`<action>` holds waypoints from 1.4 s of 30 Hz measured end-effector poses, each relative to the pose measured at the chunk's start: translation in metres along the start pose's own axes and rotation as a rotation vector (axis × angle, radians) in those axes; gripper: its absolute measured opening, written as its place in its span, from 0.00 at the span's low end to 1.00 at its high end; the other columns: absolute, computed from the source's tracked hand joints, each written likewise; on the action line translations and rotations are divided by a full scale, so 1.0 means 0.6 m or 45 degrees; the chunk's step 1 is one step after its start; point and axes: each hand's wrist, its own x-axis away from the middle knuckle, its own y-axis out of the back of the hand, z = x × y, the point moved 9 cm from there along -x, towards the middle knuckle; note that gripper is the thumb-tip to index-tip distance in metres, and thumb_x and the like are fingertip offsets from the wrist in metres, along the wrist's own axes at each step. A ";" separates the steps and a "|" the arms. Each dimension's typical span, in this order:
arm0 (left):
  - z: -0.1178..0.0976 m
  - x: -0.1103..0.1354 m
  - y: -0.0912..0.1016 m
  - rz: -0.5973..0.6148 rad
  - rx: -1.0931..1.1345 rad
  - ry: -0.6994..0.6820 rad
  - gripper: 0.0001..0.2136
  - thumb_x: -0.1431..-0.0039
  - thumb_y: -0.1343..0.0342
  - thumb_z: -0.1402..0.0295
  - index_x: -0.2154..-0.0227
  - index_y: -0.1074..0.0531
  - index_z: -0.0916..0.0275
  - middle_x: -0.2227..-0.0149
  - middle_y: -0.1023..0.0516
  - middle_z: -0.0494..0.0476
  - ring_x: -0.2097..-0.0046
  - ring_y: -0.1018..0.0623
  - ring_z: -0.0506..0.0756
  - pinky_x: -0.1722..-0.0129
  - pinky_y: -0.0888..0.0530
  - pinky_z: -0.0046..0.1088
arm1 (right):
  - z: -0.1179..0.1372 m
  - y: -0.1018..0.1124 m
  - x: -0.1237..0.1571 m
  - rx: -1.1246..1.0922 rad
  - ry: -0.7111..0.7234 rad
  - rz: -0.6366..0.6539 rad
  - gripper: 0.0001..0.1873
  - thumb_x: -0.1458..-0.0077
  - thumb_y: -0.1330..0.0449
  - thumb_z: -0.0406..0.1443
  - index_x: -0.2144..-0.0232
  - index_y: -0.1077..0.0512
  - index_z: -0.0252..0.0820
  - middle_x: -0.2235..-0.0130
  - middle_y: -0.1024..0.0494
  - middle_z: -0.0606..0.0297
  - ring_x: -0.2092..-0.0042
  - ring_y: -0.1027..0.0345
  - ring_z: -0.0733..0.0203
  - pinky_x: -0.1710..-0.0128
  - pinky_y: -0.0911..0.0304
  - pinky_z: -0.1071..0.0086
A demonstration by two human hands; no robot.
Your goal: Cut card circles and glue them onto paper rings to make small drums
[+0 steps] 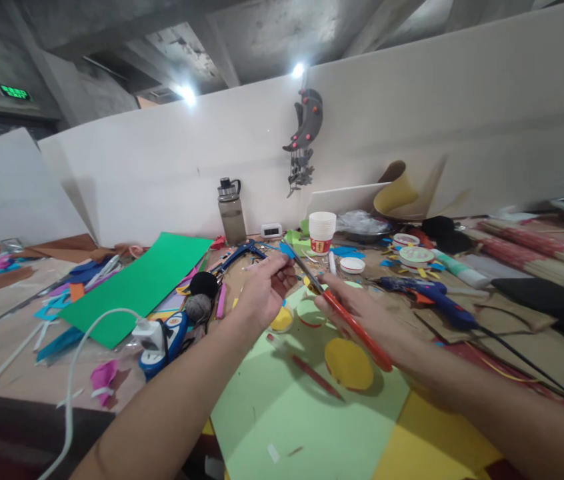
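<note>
My right hand (345,303) is closed around a pair of red-handled scissors (357,328), seen nearly edge-on. Their metal blades point up and left, with the tips close to my left hand (269,288). The fingers of that hand are pinched together; whatever lies between them is too small or hidden to name. Below both hands, on a pale green sheet (307,427), lie a yellow paper disc (349,364) and a reddish pencil (317,378). A pale green round piece with a red rim (311,312) and a smaller yellow round piece (282,319) sit just under the fingers.
Left are a green sheet (137,287), a power strip (165,347) with a white cable, and yarn balls (199,308). A bottle (233,213) and stacked paper cups (322,233) stand at the back. To the right lies a blue glue gun (427,297) with its cord.
</note>
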 end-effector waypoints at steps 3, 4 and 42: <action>0.007 0.002 -0.001 -0.018 -0.006 0.000 0.03 0.52 0.39 0.77 0.76 0.27 0.69 0.77 0.26 0.54 0.76 0.29 0.45 0.74 0.33 0.20 | -0.004 -0.003 0.000 -0.004 -0.012 0.021 0.15 0.42 0.45 0.50 0.65 0.38 0.46 0.78 0.37 0.74 0.78 0.43 0.66 0.80 0.46 0.71; 0.009 0.002 0.000 -0.022 -0.006 -0.009 0.03 0.52 0.38 0.77 0.76 0.28 0.69 0.77 0.26 0.54 0.76 0.29 0.45 0.74 0.33 0.20 | -0.004 -0.004 0.000 -0.003 -0.009 0.024 0.15 0.42 0.45 0.50 0.65 0.39 0.47 0.79 0.37 0.74 0.79 0.43 0.66 0.81 0.46 0.71; -0.018 -0.004 0.004 0.020 -0.137 -0.251 0.09 0.57 0.33 0.71 0.75 0.29 0.66 0.77 0.25 0.50 0.76 0.29 0.45 0.74 0.34 0.20 | 0.019 -0.002 0.008 0.055 0.011 0.042 0.14 0.43 0.44 0.49 0.68 0.40 0.47 0.76 0.37 0.72 0.75 0.44 0.64 0.78 0.44 0.70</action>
